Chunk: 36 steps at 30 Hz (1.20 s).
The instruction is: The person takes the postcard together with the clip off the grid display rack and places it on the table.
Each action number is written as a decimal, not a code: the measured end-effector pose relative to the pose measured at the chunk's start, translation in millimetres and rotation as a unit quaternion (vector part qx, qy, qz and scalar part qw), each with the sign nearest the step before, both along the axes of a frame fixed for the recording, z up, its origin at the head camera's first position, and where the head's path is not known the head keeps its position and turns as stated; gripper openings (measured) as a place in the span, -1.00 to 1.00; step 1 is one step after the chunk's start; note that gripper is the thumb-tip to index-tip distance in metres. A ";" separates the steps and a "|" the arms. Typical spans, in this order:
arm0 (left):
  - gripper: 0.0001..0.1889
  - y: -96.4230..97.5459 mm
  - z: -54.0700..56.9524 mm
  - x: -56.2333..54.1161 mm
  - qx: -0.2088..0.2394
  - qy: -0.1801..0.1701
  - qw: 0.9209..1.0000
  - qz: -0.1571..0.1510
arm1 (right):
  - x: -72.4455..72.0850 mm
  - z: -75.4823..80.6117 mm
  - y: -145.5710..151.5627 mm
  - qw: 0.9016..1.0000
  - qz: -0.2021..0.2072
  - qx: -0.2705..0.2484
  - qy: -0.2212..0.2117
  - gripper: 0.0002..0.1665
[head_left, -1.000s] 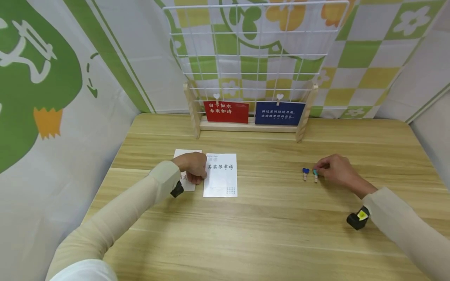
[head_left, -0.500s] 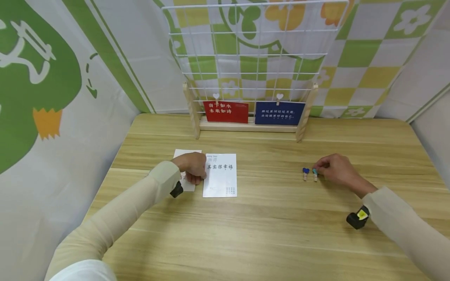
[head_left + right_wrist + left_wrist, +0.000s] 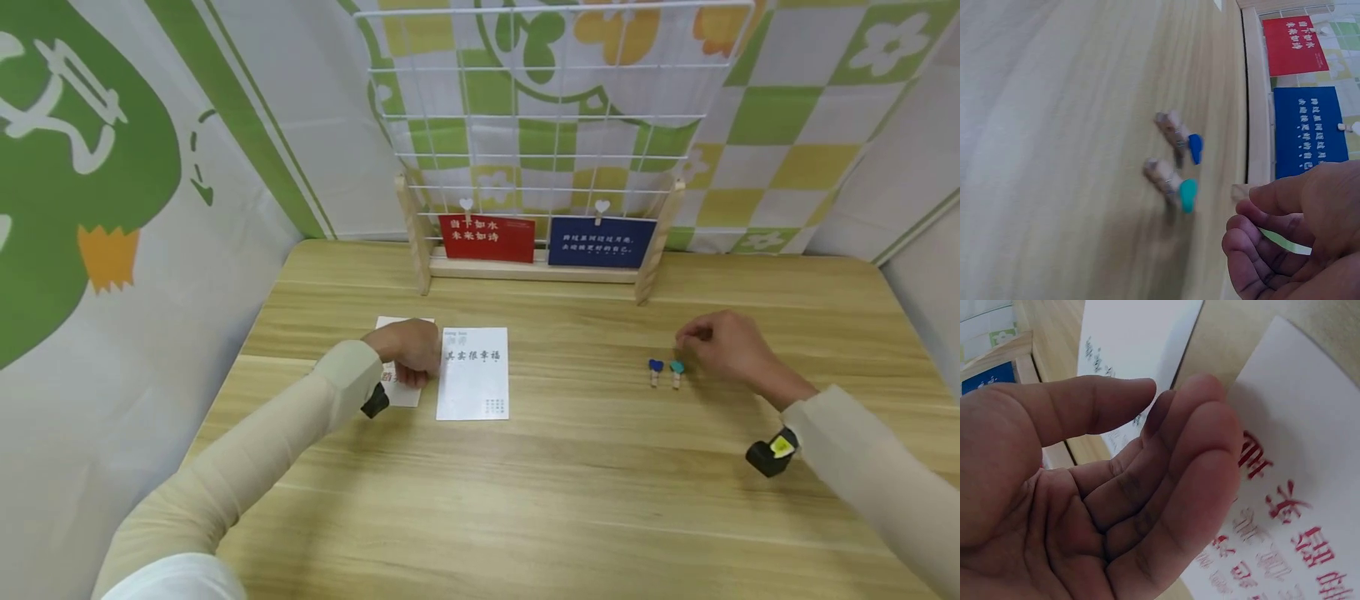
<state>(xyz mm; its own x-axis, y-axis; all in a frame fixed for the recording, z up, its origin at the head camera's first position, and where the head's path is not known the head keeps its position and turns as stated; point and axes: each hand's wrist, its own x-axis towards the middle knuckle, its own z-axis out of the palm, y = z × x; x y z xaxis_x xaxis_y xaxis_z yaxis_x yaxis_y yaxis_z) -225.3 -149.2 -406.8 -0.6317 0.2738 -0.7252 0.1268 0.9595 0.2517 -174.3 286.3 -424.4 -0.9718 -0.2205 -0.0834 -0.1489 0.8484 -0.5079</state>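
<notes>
In the head view my left hand (image 3: 411, 348) is over a white card with red lettering (image 3: 403, 397), partly hiding it. The left wrist view shows its fingers loosely bent, thumb apart from them, and nothing held. Just right of this hand lies a second white card with dark lettering (image 3: 474, 387). Two small wooden clips lie side by side toward the right, one with a blue heart (image 3: 656, 367), the other with a teal heart (image 3: 677, 367). My right hand (image 3: 723, 346) is just beyond the teal clip (image 3: 1187, 195), fingers loosely bent, thumb close to the index finger, holding nothing.
A white wire grid (image 3: 555, 117) on a wooden stand (image 3: 532, 271) is at the back of the wooden table (image 3: 525, 500). Clipped low on it are a red card (image 3: 491, 246) and a blue card (image 3: 600, 250), each under a white heart clip. Patterned cloth hangs behind.
My right hand has let go of the teal clip and drawn slightly up and away from it. The clip stays beside the blue one. My left hand has hardly moved.
</notes>
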 end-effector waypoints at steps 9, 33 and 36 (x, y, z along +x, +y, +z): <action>-0.72 -6.8 10.1 -4.4 0.034 0.058 0.998 -0.005 | -13.3 22.5 -26.0 1.000 0.020 0.000 0.018 -0.71; -0.65 2.1 23.9 -35.8 0.082 0.254 0.962 0.062 | -63.8 37.4 -143.1 0.997 0.046 -0.032 0.058 -0.78; -0.58 2.3 25.3 -41.0 0.091 0.258 0.958 0.082 | -66.6 38.4 -158.0 0.996 0.055 -0.029 0.060 -0.76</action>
<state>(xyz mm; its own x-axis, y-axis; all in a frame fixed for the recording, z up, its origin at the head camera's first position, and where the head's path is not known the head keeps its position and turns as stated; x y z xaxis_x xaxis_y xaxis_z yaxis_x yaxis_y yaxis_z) -266.3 -146.9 -381.4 -0.9388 0.2326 -0.2540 0.1311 0.9233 0.3610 -240.9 128.3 -386.0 -0.9436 -0.3275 0.0480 -0.3022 0.7931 -0.5288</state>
